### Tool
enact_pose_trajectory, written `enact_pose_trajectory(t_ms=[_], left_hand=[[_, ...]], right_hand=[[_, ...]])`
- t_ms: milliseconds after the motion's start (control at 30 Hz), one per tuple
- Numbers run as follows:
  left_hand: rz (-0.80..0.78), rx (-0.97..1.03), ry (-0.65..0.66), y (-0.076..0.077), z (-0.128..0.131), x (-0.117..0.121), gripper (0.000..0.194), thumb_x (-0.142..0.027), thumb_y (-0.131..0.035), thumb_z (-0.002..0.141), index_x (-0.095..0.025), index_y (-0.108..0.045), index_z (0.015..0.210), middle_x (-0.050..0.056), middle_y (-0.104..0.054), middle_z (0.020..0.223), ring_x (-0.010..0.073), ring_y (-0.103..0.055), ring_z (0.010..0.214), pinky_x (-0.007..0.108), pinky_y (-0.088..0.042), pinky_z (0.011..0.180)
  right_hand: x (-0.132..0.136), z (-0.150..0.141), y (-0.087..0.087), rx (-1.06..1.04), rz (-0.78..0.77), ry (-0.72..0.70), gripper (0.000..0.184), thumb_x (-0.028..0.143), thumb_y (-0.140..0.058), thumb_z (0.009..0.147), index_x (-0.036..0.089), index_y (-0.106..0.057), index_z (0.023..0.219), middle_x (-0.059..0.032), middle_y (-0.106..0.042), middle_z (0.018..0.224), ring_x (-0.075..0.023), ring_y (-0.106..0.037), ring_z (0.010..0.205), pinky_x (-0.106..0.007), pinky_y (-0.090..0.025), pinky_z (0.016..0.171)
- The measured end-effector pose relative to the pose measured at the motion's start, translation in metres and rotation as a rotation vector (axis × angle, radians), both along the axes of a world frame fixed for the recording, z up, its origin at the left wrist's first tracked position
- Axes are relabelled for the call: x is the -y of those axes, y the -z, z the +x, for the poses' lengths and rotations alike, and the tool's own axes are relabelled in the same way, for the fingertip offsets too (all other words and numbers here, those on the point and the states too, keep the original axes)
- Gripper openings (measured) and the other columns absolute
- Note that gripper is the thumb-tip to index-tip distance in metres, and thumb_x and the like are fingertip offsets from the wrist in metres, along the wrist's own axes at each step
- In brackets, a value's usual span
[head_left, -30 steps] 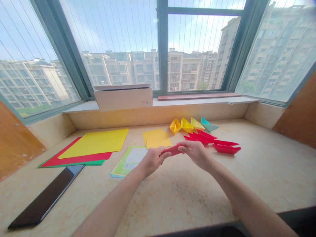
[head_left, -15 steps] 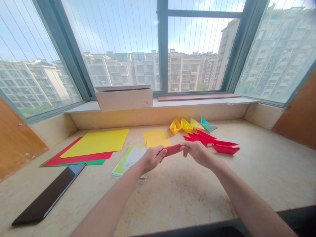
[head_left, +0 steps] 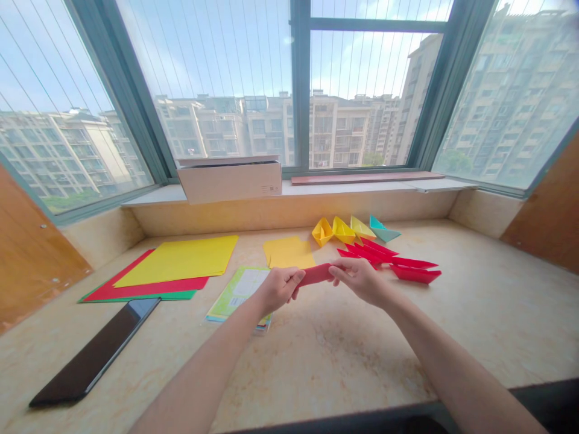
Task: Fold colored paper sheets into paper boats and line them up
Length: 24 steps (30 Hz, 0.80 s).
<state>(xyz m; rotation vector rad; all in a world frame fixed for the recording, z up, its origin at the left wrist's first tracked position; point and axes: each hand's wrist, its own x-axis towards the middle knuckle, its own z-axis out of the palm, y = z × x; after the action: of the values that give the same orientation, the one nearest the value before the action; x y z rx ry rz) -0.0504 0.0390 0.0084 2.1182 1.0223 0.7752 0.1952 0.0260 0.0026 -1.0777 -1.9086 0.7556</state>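
Observation:
Between my two hands a narrow strip of folded red paper [head_left: 316, 275] is held up over the counter. My left hand [head_left: 281, 286] pinches its left end, thumb on top. At the other end my right hand [head_left: 360, 279] grips it between thumb and fingers, some of which are hidden behind the paper. Just beyond the right hand lie several red folded paper boats [head_left: 415, 273], partly covered by it. Farther back stand yellow paper boats [head_left: 343, 230] and a teal paper boat [head_left: 382, 229]. Behind the held paper lie yellow-orange paper squares [head_left: 287, 252].
A packet of coloured paper [head_left: 237, 295] lies beside my left forearm. Yellow sheets [head_left: 181, 259] rest on red and green ones at the left, with a black phone-like slab [head_left: 94, 355] in front. A white box [head_left: 230, 182] stands on the window ledge.
The right fingers have shifted slightly along the red paper's end, and the paper's angle differs a little. Both hands keep their hold. The whole view has moved slightly.

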Motion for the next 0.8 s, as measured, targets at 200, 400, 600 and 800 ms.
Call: enact_pose_trajectory(t_ms=[200,400,600,800], left_hand=[[-0.013,0.037,-0.014,0.002,0.002,-0.002,0.044,-0.048,-0.045,0.095,-0.017,-0.054,0.064,-0.003,-0.053,0.049,0.0095,-0.048,0.043,0.02,-0.035,0.047],[0.124,-0.04,-0.082,0.007,0.003,-0.004,0.031,-0.04,-0.044,0.097,-0.016,-0.063,0.093,0.001,-0.065,0.068,0.0129,-0.06,0.056,0.022,-0.044,0.053],[0.567,-0.169,-0.033,0.004,0.009,0.005,0.024,-0.034,-0.05,0.097,-0.017,-0.064,0.107,0.008,-0.072,0.1,0.0214,-0.067,0.091,0.032,-0.05,0.079],[0.62,-0.123,0.04,0.005,0.01,0.01,0.021,-0.028,-0.047,0.1,-0.019,-0.065,0.106,0.004,-0.074,0.095,0.0169,-0.069,0.084,0.026,-0.049,0.073]], right_hand=[[-0.003,0.002,-0.001,-0.058,-0.048,-0.032,0.036,0.042,-0.055,0.093,0.016,-0.073,0.077,-0.0062,-0.073,0.074,-0.0195,-0.067,0.072,-0.03,-0.049,0.066],[-0.009,-0.001,0.007,-0.145,0.068,0.122,0.024,0.039,-0.065,0.087,0.018,-0.076,0.091,-0.0039,-0.072,0.073,-0.0196,-0.065,0.07,-0.031,-0.05,0.065],[0.003,-0.014,0.008,-0.013,0.303,0.07,0.015,0.032,-0.065,0.09,0.024,-0.076,0.094,-0.0045,-0.077,0.091,-0.0212,-0.069,0.081,-0.033,-0.052,0.074],[0.013,-0.023,0.005,0.077,0.443,0.082,0.01,0.03,-0.066,0.09,0.024,-0.074,0.092,-0.0037,-0.077,0.087,-0.0201,-0.069,0.078,-0.031,-0.052,0.072]])
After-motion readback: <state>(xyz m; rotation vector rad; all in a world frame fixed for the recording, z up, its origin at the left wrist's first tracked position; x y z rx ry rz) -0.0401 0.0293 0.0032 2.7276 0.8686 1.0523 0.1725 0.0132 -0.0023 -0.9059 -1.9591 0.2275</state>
